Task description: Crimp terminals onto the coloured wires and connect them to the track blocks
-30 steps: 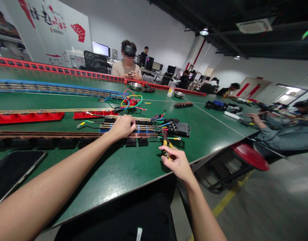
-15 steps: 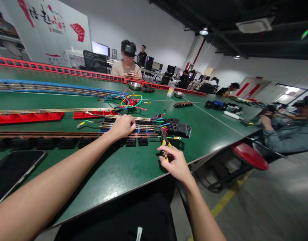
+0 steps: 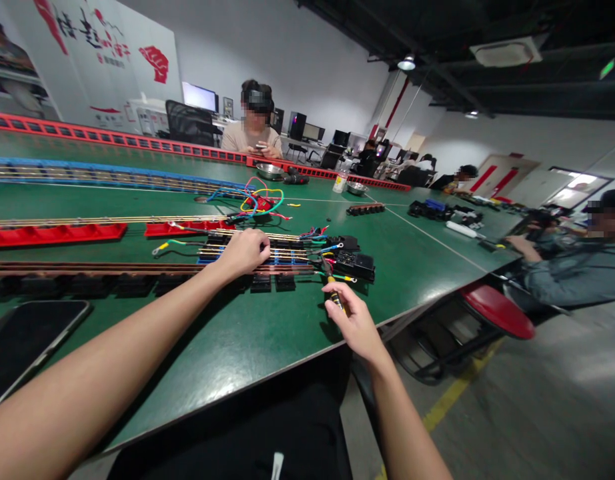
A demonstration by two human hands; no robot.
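My left hand [image 3: 248, 251] presses on a set of parallel metal rails [image 3: 290, 255] with blue and black holders, its fingers curled over them. What lies under the fingers is hidden. In my right hand [image 3: 355, 313] are pliers [image 3: 336, 300] with yellow and black handles, gripped near the table edge. Their jaws reach the wires at the rails' right end; which wire they touch, I cannot tell. Beside the jaws lies a black connector block [image 3: 355, 265]. A blue wire [image 3: 331, 248] and a yellow-green wire [image 3: 346, 277] end in ring terminals there.
Longer copper rails [image 3: 112, 268] run off to the left, behind a phone [image 3: 42, 333]. Red holders [image 3: 57, 233] and a tangle of coloured wires [image 3: 262, 200] lie further back. A bottle [image 3: 341, 179] and metal bowls [image 3: 270, 171] stand beyond. Other people sit around the table; a red stool [image 3: 497, 311] is at right.
The pliers' handles have come closer together as my right hand closed and shifted slightly right. The blue wire's ring end now shows above the connector block, which sits a little differently. My left hand stays put.
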